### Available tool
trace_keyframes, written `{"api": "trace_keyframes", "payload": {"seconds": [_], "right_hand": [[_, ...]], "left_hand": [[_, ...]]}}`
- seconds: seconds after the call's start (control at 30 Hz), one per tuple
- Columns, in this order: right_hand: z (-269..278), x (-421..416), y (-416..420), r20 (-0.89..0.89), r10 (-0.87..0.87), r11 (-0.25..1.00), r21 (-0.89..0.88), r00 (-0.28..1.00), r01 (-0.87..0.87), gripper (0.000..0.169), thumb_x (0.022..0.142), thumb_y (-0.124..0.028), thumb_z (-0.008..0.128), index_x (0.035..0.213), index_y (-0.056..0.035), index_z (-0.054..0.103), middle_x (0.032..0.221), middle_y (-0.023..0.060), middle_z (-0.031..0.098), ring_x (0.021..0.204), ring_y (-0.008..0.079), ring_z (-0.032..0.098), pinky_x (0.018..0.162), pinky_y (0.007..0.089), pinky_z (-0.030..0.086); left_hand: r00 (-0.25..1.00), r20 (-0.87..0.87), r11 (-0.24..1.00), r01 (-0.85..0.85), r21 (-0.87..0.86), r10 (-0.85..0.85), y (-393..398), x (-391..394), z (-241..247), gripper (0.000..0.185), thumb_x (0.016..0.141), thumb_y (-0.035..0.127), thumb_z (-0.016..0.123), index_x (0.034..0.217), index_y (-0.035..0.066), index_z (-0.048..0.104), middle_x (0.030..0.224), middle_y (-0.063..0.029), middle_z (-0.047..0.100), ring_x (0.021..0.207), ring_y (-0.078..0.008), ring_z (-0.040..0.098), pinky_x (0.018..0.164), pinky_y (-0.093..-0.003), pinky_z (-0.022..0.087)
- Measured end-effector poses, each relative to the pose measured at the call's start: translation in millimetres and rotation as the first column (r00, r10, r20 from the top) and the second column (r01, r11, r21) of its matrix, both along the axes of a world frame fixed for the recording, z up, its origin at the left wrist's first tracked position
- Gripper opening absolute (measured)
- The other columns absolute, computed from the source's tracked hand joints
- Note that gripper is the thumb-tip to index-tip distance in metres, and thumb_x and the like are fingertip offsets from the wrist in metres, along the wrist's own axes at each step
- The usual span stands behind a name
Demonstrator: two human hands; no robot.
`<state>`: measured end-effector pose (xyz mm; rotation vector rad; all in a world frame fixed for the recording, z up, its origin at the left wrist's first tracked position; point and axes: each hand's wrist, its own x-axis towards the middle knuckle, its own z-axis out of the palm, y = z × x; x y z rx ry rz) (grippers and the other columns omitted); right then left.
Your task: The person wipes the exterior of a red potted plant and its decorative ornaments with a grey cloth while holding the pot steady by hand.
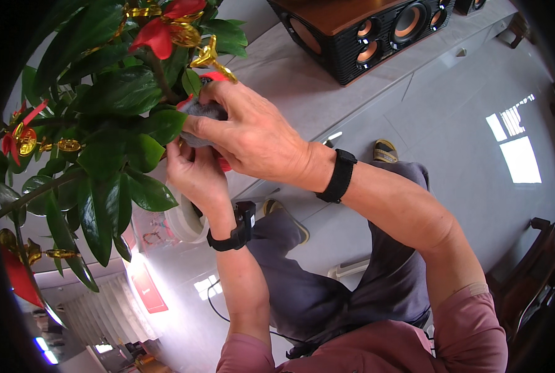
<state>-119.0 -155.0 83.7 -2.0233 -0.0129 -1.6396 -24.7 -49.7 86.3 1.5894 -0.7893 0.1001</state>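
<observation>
My right hand [254, 128] is closed around a bunched grey fuzzy cloth [206, 114], which it presses in among the stems of a leafy potted plant [119, 93]. Just below it, my left hand [198, 175] has its fingers curled up against the cloth's lower edge. Leaves cover its fingertips, so what they grip is hidden. A glossy green leaf [163, 127] overlaps the cloth from the left. Red material [224, 163] shows behind both hands, partly covered. Red and gold ornaments [154, 37] hang on the plant.
A wood-topped speaker [366, 37] stands on the grey cabinet top [277, 74] at upper right. Beneath my left wrist is a white bucket-like container [184, 228]. A dark wooden chair [524, 275] is at far right. A black cable [211, 298] runs near my legs.
</observation>
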Motion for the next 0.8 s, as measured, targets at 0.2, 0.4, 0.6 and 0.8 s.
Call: {"api": "trace_keyframes", "payload": {"seconds": [0.2, 0.4, 0.6, 0.8], "right_hand": [[11, 1, 8, -0.108, -0.122, 0.991, -0.074, 0.987, 0.114, 0.031, 0.078, -0.015, 0.071, 0.109, -0.0105, 0.073, 0.099, 0.0091, 0.054, 0.095, 0.0281, 0.056, 0.078, 0.0403, 0.049], [-3, 4, 4, -0.023, -0.004, 0.986, -0.164, 1.000, 0.000, 0.029, 0.075, -0.013, 0.073, 0.104, -0.0082, 0.070, 0.101, 0.0105, 0.055, 0.094, 0.0299, 0.057, 0.077, 0.0417, 0.051], [2, -5, -6, 0.051, 0.073, 0.919, 0.383, 0.996, -0.087, 0.043, 0.076, -0.004, 0.073, 0.117, -0.0009, 0.062, 0.105, 0.0173, 0.056, 0.098, 0.0401, 0.057, 0.084, 0.0460, 0.052], [-3, 4, 1, 0.082, 0.152, 0.932, 0.321, 0.985, -0.171, 0.036, 0.081, -0.001, 0.069, 0.117, 0.0027, 0.068, 0.108, 0.0197, 0.060, 0.105, 0.0398, 0.059, 0.092, 0.0448, 0.050]], "left_hand": [[0.981, -0.145, 0.976, 0.101, -0.192, -0.130, 1, 3, -4, 0.029, 0.099, -0.007, 0.059, 0.128, -0.009, 0.061, 0.121, -0.0119, 0.068, 0.107, -0.0155, 0.065, 0.093, -0.0299, 0.054], [0.880, -0.379, 0.917, 0.137, -0.375, -0.287, -2, -2, 11, 0.028, 0.100, -0.003, 0.061, 0.127, -0.006, 0.064, 0.114, -0.0092, 0.069, 0.097, -0.0135, 0.065, 0.085, -0.0268, 0.053], [0.994, 0.014, 0.984, -0.110, 0.137, 0.110, -6, -20, 16, 0.032, 0.101, 0.004, 0.066, 0.131, -0.006, 0.065, 0.103, -0.0092, 0.076, 0.078, -0.0105, 0.063, 0.073, -0.0211, 0.053], [1.000, -0.027, 1.000, 0.003, -0.004, -0.003, -5, -15, 9, 0.037, 0.101, 0.012, 0.071, 0.132, -0.006, 0.064, 0.104, -0.0087, 0.077, 0.087, -0.0087, 0.067, 0.075, -0.0256, 0.055]]}}
